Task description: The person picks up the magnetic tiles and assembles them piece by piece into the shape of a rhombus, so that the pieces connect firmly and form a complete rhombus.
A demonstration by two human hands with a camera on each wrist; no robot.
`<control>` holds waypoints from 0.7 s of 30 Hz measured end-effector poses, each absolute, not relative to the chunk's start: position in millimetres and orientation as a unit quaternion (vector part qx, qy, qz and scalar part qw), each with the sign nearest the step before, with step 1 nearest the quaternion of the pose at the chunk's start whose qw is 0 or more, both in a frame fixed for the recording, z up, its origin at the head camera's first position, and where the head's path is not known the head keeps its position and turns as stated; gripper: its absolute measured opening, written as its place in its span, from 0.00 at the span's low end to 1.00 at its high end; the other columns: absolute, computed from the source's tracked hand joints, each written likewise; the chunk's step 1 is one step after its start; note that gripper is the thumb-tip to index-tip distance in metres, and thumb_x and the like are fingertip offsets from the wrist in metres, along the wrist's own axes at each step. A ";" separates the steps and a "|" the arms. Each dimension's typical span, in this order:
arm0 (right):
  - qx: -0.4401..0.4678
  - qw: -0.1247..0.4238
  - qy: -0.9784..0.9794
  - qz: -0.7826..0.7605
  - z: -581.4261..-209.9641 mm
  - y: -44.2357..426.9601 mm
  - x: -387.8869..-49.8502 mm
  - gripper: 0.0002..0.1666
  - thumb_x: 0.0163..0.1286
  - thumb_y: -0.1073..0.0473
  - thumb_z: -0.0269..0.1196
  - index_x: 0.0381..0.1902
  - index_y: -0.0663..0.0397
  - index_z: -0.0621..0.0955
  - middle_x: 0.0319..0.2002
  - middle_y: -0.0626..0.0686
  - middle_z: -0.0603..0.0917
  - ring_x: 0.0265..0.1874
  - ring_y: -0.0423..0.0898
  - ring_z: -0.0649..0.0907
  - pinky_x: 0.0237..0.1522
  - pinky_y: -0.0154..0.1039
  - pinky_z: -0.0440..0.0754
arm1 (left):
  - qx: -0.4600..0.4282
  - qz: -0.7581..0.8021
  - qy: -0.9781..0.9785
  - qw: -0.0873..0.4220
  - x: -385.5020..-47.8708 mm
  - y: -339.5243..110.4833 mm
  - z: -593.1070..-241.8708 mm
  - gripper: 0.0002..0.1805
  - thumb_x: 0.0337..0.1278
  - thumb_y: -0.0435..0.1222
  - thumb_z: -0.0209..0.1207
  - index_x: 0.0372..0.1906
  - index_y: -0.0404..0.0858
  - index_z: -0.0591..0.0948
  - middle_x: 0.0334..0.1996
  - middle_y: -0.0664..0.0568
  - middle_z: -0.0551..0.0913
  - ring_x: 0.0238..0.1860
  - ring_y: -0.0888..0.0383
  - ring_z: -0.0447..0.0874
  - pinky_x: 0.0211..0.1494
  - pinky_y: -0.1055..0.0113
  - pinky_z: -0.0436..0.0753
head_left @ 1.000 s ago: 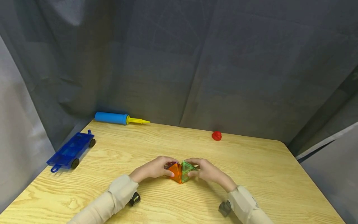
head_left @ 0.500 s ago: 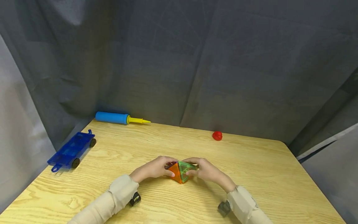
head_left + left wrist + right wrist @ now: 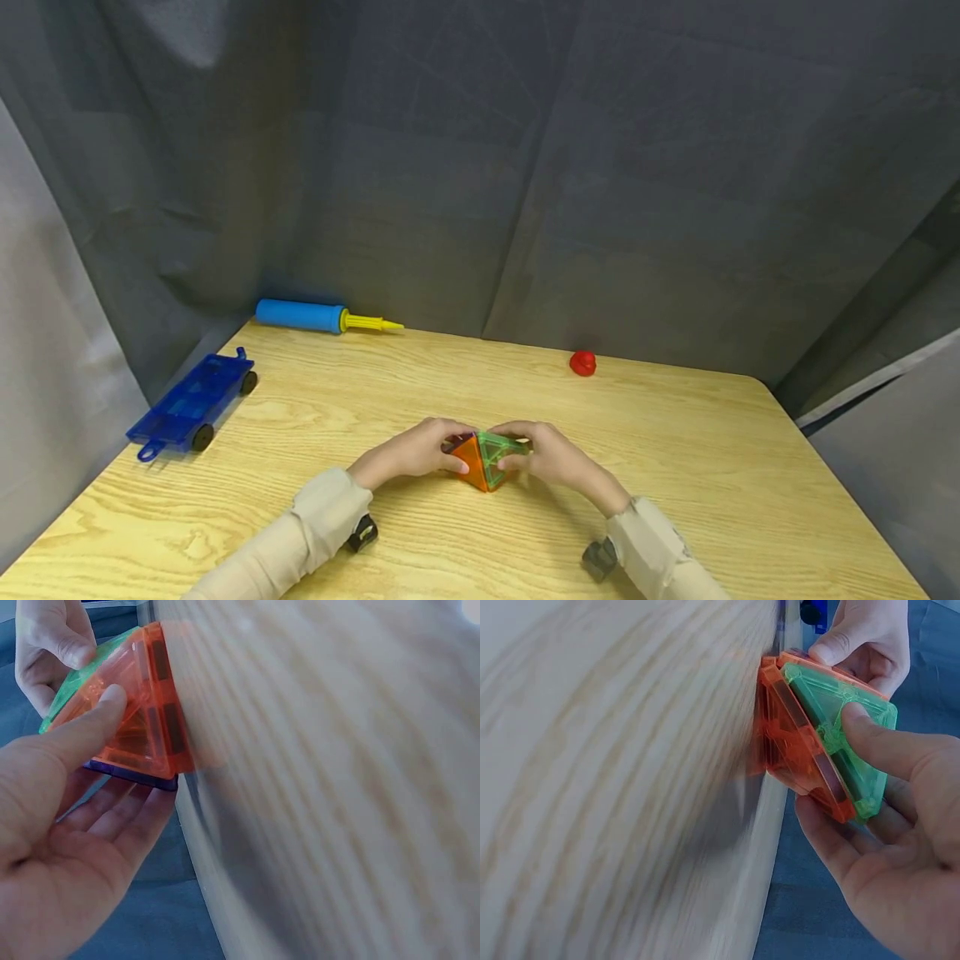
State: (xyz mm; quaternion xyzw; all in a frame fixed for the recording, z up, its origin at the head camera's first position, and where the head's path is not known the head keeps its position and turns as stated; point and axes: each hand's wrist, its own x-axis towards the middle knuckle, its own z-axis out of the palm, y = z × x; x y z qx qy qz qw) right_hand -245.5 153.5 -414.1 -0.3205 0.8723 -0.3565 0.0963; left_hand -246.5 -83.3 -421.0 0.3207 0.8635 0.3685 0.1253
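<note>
My left hand (image 3: 420, 447) pinches an orange triangular magnetic tile (image 3: 142, 712), thumb on its face and fingers behind. A dark purple tile (image 3: 139, 775) shows along the lower edge there. On the other side, my right hand (image 3: 553, 455) holds a green triangular magnetic tile (image 3: 864, 769) between thumb and fingers. Its slanted edge lies against the orange tile in the head view, and together they form a small pointed shape resting on the table. Another orange tile (image 3: 799, 739) is under the green one in the right wrist view. The back of the shape is hidden by fingers.
A blue toy car base (image 3: 191, 402) with black wheels stands at the table's left edge. At the back lie a blue and yellow hand pump (image 3: 300, 316) and a small red object (image 3: 582, 363). A dark curtain (image 3: 480, 167) hangs behind the wooden table (image 3: 337, 383).
The green tile has swung left at its top, closing the gap to the orange tile so their edges meet. My left hand has hardly moved; the last half second shows almost no difference.
</note>
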 end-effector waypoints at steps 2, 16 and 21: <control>-0.318 0.099 0.871 -0.361 -414.1 153.3 -245.3 0.25 0.62 0.58 0.66 0.56 0.58 0.78 0.52 0.58 0.81 0.49 0.51 0.81 0.49 0.46 0.80 | 0.322 0.369 0.863 0.124 -246.3 -83.2 -420.8 0.28 0.56 0.34 0.64 0.61 0.31 0.73 0.54 0.43 0.79 0.53 0.51 0.79 0.56 0.59 0.77; -0.315 0.096 0.870 -0.367 -414.3 153.1 -244.7 0.26 0.62 0.58 0.66 0.57 0.59 0.78 0.52 0.59 0.81 0.47 0.50 0.82 0.47 0.44 0.81 | 0.336 0.368 0.860 0.113 -246.8 -84.9 -423.0 0.27 0.56 0.35 0.64 0.61 0.32 0.74 0.54 0.44 0.80 0.51 0.54 0.79 0.54 0.62 0.78; -0.306 0.099 0.873 -0.367 -415.2 154.0 -244.6 0.26 0.62 0.57 0.66 0.58 0.58 0.77 0.53 0.59 0.81 0.46 0.49 0.81 0.47 0.45 0.81 | 0.329 0.367 0.862 0.118 -246.9 -84.4 -423.3 0.28 0.57 0.36 0.64 0.62 0.32 0.73 0.54 0.44 0.80 0.53 0.52 0.79 0.56 0.61 0.77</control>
